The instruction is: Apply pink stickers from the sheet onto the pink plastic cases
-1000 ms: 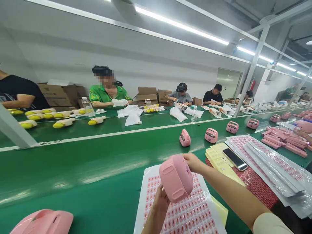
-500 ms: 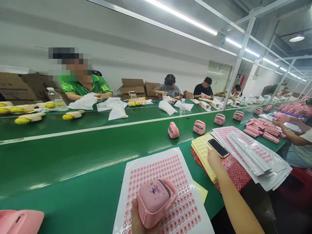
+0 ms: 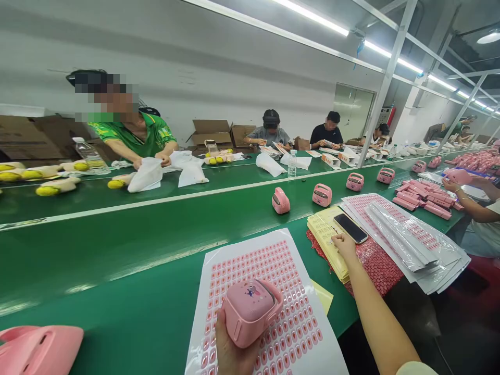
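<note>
Left hand (image 3: 230, 349) grips rounded glossy pink plastic case (image 3: 252, 311)

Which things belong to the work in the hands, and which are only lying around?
In use: pink device in left hand; pink sticker sheet under it; yellow sheets touched by right hand.
Lying about: phone; water bottle; cardboard boxes.

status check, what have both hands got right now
Left hand shut on pink device, over sticker sheet. Right hand on yellow sheets beside phone, grip unclear. Nothing blocking either hand.
</note>
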Demonstrator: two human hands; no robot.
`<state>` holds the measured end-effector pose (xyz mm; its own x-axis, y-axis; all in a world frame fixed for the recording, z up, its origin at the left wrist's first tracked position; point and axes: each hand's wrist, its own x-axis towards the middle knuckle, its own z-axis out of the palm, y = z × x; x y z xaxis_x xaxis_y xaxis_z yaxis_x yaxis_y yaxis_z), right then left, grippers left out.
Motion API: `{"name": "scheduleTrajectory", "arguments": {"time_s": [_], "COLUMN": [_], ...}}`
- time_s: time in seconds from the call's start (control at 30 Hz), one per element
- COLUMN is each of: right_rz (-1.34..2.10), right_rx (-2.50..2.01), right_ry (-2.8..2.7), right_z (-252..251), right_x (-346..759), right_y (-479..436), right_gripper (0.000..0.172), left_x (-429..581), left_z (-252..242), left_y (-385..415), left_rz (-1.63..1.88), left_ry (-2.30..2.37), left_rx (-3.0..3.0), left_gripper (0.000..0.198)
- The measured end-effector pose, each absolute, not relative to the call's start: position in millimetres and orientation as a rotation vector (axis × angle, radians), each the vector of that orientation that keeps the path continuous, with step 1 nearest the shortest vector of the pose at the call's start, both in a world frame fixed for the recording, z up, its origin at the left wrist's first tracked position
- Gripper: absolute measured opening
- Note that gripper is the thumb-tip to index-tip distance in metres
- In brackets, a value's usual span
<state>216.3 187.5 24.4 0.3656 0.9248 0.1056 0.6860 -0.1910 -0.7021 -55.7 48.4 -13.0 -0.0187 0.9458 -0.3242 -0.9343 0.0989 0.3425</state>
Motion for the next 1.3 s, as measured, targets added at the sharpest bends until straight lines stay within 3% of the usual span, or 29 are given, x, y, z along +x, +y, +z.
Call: {"name": "scheduleTrajectory", "arguments": {"time_s": [0.2, 0.5, 0.67, 0.87, 1.07, 1.3], "right_rz": [0.381, 0.577, 0.530, 0.543, 0.800, 1.183], "right_rx": [-1.931, -1.780, -1.799, -1.782, -1.668, -1.350], "right_ry": [-1.341, -1.296, -1.239, -1.198, -1.150, -1.237], "right_z": [22.4, 25.0, 25.0, 24.5, 36.7, 59.5], "right_x": [215.4, 219.8, 219.5, 214.5, 216.7, 163.9], "right_y": [192.1, 181.8, 190.4, 195.3, 185.1, 125.8], "right_gripper": [0.009, 0.021, 0.012, 0.017, 0.013, 0.030], "left_x": [-54.3, -40.8, -31.5, -28.5, -23.8, -14.9], "left_z": [-11.0, 9.8, 17.1, 10.8, 12.3, 25.6], "left_y": [49.2, 48.6, 46.8, 44.7, 39.2, 35.0], "left_rz": [1.511, 1.524, 1.509, 1.510, 1.524, 1.597], "left_ry": [0.578, 0.767, 0.915, 1.036, 1.066, 1.108], "left_rx": [0.064, 0.156, 0.248, 0.308, 0.348, 0.410], "left_gripper": [0.038, 0.044, 0.053, 0.060, 0.065, 0.072]}}
